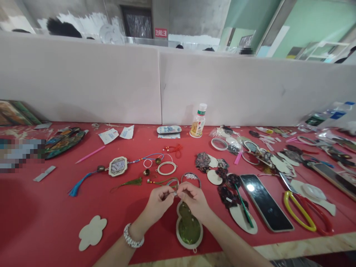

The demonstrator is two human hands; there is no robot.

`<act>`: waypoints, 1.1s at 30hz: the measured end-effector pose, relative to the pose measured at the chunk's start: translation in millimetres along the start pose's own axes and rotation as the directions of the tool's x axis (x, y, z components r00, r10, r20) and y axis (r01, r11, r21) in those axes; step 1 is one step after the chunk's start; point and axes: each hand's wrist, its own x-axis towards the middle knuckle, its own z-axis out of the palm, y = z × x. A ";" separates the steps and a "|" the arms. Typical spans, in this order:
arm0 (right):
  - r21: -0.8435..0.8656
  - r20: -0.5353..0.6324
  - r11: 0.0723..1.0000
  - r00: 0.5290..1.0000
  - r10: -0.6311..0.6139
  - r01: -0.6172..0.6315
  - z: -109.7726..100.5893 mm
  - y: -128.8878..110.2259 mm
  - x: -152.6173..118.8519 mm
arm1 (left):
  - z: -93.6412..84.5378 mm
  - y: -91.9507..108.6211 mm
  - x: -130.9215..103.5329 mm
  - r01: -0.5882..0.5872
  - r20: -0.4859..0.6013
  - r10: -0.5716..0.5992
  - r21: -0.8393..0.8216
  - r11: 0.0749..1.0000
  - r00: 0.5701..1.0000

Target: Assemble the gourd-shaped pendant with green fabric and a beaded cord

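My left hand (159,203) and my right hand (194,200) meet at the middle of the red table, fingertips pinched close together. Between them is something tiny and greyish, too small to make out. Just below the fingers lies a gourd-shaped piece (189,228) with a pale rim and a shiny green inside, its top partly covered by my right hand. Behind my fingertips sits a round ring piece with small white beads (190,176). A green cord (162,182) runs to the left of it. A pale oval ring (166,168) rests farther back.
A tasselled octagonal pendant (118,166) and a cloud-shaped wooden piece (92,233) lie left. To the right are a phone (266,203), scissors (299,211), and a green stick (244,205) among dark pieces. A small bottle (198,121) stands before the white partition (105,83).
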 end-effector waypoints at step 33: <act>-0.466 0.084 0.848 0.966 -0.245 0.255 -24.1 5.0 1.0 | -16.1 -6.1 2.5 -0.297 -0.041 0.458 0.710 0.638 0.888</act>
